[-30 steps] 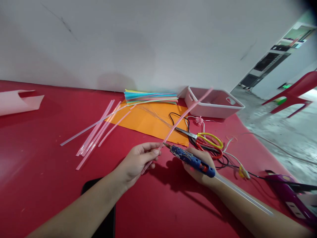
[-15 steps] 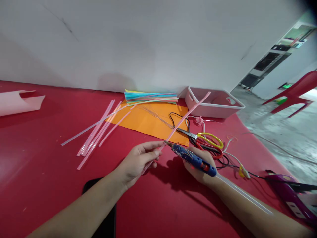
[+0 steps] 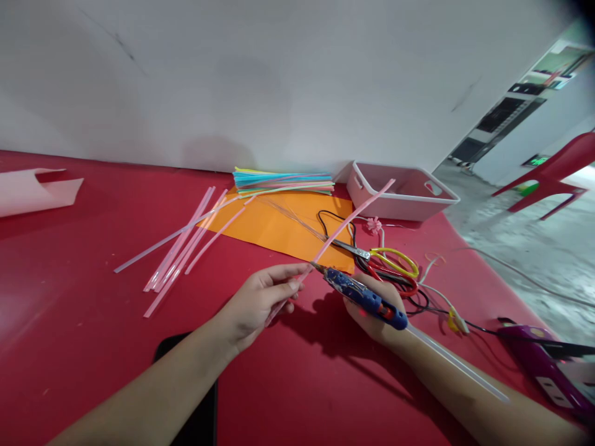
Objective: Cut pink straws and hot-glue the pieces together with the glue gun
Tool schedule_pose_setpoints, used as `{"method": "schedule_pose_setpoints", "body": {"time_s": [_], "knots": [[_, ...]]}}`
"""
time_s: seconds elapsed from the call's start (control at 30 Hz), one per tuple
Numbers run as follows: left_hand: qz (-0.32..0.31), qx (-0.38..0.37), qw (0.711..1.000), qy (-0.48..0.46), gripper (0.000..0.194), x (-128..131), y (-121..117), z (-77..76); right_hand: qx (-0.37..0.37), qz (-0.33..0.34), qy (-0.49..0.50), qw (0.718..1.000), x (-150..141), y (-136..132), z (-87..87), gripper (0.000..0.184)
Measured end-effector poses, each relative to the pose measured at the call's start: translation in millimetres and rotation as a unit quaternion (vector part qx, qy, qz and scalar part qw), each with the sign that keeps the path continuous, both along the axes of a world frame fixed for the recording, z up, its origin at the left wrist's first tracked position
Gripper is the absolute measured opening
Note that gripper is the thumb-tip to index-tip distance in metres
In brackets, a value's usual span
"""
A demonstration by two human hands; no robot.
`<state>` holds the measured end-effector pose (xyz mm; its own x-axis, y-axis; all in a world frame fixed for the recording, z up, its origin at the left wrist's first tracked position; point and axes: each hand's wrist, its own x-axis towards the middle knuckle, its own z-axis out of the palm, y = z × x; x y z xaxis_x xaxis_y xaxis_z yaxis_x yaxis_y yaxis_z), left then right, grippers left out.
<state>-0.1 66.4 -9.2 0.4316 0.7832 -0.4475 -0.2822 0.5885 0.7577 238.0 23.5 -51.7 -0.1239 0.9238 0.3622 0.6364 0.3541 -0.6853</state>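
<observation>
My left hand (image 3: 258,301) pinches a long pink straw (image 3: 346,223) that slants up and to the right over the red table (image 3: 83,322). My right hand (image 3: 376,310) grips a blue glue gun (image 3: 365,298), and a clear glue stick (image 3: 458,365) pokes out of its back along my forearm. The gun's metal tip touches the straw just beyond my left fingertips. Both hands hover low above the table, close together.
Loose pink straws (image 3: 183,248) lie to the left, beside an orange sheet (image 3: 283,229) and a coloured straw bundle (image 3: 283,181). Scissors (image 3: 385,260), cables and a white basket (image 3: 402,192) sit right. A purple device (image 3: 543,365) lies far right, white paper (image 3: 32,189) far left, a black phone (image 3: 195,409) near my arm.
The straw's far end has dipped lower, and the glue gun has shifted slightly right while its tip stays on the straw. My left hand holds almost still.
</observation>
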Motion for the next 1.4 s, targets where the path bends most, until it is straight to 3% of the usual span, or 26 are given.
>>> {"method": "schedule_pose_setpoints", "body": {"time_s": [0.4, 1.23, 1.4], "knots": [[-0.001, 0.014, 1.0, -0.001, 0.026, 0.7, -0.5, -0.1, 0.031, -0.018, -0.008, 0.999, 2.3, 1.3, -5.6, 0.013], [-0.006, 0.026, 1.0, 0.014, 0.031, 1.0, -0.2, -3.4, 0.058, -0.074, 0.012, 0.995, -3.8, 2.0, 1.1, 0.01], [0.015, 0.034, 0.999, 0.014, 0.028, 1.9, 0.9, -3.3, 0.072, -0.037, 0.002, 0.997, -3.2, -1.2, 6.0, 0.012]]}}
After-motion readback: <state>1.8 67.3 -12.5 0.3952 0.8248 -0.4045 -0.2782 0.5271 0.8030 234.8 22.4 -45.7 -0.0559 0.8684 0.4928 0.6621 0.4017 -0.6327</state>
